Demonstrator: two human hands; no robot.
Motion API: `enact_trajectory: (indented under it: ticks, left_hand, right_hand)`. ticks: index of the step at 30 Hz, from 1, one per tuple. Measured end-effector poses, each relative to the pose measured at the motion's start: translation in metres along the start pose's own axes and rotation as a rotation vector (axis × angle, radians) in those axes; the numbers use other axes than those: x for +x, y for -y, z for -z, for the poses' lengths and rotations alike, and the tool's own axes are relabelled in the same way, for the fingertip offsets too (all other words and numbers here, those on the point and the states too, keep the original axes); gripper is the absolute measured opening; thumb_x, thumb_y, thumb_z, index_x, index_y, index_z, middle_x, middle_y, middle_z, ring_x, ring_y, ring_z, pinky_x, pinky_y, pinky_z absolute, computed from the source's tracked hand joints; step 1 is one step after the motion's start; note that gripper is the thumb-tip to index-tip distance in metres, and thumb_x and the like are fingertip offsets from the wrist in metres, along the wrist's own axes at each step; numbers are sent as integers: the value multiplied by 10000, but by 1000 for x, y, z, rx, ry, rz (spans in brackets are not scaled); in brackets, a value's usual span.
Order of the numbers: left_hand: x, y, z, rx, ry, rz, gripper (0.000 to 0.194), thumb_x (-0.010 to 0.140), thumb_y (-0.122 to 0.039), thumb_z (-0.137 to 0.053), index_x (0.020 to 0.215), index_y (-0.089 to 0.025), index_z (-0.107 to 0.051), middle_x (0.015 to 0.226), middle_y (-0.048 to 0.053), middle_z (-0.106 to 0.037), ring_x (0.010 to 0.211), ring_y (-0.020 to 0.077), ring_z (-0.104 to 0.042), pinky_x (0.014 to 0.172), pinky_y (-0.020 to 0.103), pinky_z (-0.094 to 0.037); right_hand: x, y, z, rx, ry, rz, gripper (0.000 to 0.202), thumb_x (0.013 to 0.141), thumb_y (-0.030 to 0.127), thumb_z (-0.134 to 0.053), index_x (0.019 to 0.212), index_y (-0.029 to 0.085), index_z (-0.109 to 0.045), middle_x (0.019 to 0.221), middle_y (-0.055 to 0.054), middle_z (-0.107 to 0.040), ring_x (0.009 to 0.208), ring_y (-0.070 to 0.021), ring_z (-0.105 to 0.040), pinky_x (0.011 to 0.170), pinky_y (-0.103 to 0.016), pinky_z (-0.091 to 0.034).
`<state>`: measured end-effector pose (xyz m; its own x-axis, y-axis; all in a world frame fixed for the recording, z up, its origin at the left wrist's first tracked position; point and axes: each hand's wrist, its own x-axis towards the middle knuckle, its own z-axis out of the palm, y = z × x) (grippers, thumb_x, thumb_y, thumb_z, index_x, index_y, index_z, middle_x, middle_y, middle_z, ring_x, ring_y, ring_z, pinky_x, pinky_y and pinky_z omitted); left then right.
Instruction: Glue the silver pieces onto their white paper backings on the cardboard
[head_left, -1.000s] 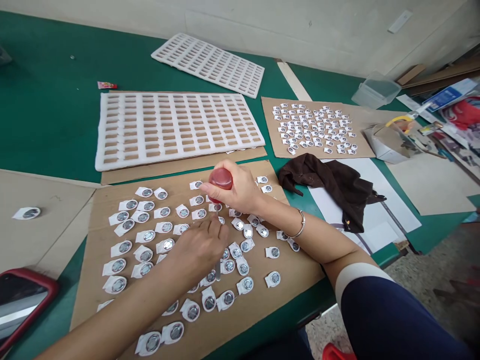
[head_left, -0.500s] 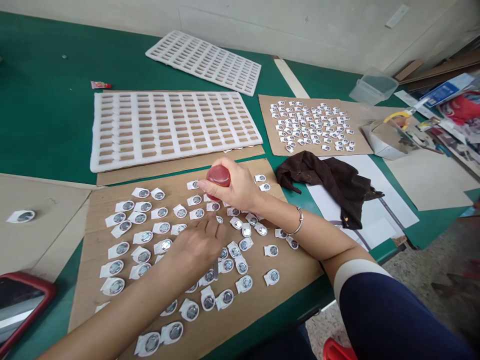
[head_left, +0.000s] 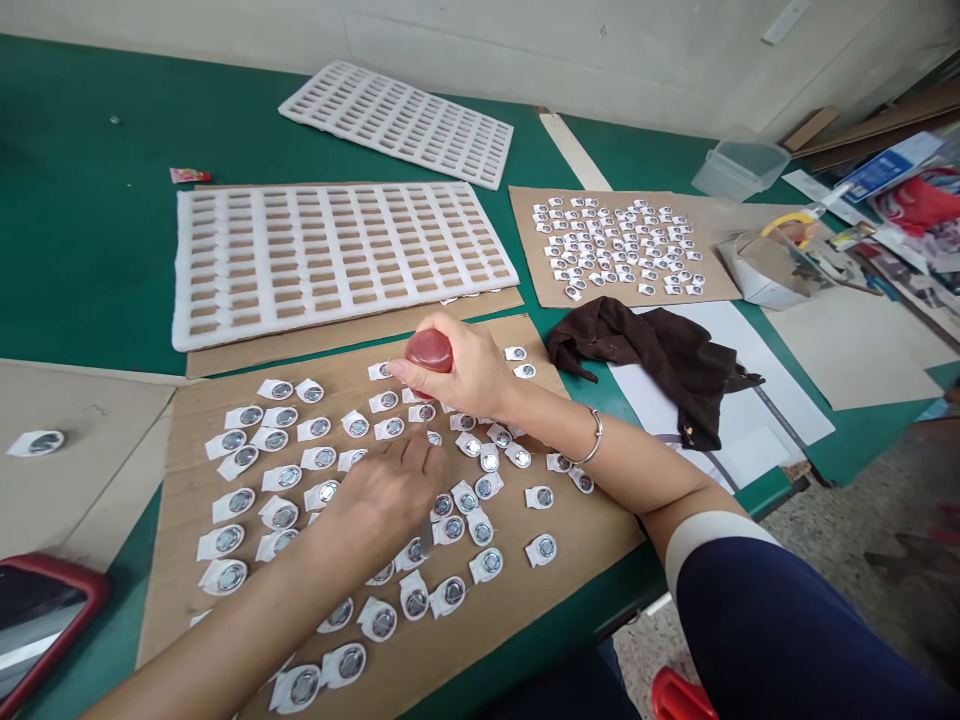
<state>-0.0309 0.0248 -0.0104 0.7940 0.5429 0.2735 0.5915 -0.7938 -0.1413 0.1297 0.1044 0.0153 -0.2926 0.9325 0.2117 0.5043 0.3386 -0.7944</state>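
Observation:
My right hand (head_left: pixel 469 368) is wrapped round a dark red, rounded object (head_left: pixel 429 352), above the upper middle of a cardboard sheet (head_left: pixel 592 530). Just below it, my left hand (head_left: pixel 401 480) is closed with its fingers pointing down at the cardboard. A thin metal tool (head_left: pixel 425 538) sticks out from under that hand; its other end is hidden. Rows of small round metal pieces on white tabs, such as one near the front (head_left: pixel 345 664), lie around both hands. One such piece (head_left: pixel 422 413) is directly beneath the red object.
Two white slotted foam trays (head_left: pixel 337 250) (head_left: pixel 405 120) lie behind. Another cardboard sheet (head_left: pixel 536 275) at the back right bears several similar pieces. A dark brown cloth (head_left: pixel 652 350), a clear plastic box (head_left: pixel 741 165) and yellow-handled scissors (head_left: pixel 787 222) are on the right; a red-edged phone (head_left: pixel 94 590) is at left.
The view has shifted slightly. My right hand still grips the red object, and my left hand stays low beside it with the metal tool showing less beneath it.

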Motion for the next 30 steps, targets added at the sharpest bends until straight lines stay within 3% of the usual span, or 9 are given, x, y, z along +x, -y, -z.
enact_trajectory:
  ticks: [8, 14, 19, 24, 30]
  left_hand:
    - [2, 6, 8, -109, 7, 18, 283, 754, 66, -360, 725, -154, -536, 674, 70, -594, 495, 172, -526, 460, 295, -439]
    - [-3, 14, 8, -288, 87, 80, 240, 789, -8, -363, 741, -145, -554, 641, 48, -553, 498, 168, -496, 468, 301, -383]
    - [-4, 25, 5, -528, 81, 212, 221, 860, -114, -386, 830, -154, -601, 693, 34, -612, 558, 161, -540, 530, 300, -393]
    - [4, 40, 7, -740, 56, 398, 175, 869, -231, -502, 775, -178, -640, 699, 9, -668, 607, 142, -588, 586, 275, -431]
    - [12, 53, 5, -919, 181, 642, 177, 795, -341, -606, 723, -189, -662, 640, -2, -655, 570, 130, -554, 525, 251, -403]
  right_hand:
    - [0, -4, -3, -71, -41, 54, 376, 799, 560, -635, 838, 208, -507, 717, 22, -594, 640, -118, -517, 627, -259, -385]
    - [-1, -2, -3, -148, -34, 81, 378, 807, 559, -629, 855, 202, -517, 715, 13, -608, 638, -121, -524, 619, -260, -376]
    - [0, 3, -2, -156, 4, 89, 360, 817, 536, -634, 862, 200, -514, 749, -2, -632, 657, -132, -548, 611, -266, -380]
    - [-2, 4, 3, -150, 27, 111, 361, 805, 542, -640, 865, 210, -512, 797, -7, -649, 710, -154, -583, 628, -285, -402]
    - [-29, -9, 7, -36, -70, 7, 416, 726, 552, -695, 968, 246, -551, 856, 11, -691, 787, -184, -639, 699, -327, -488]
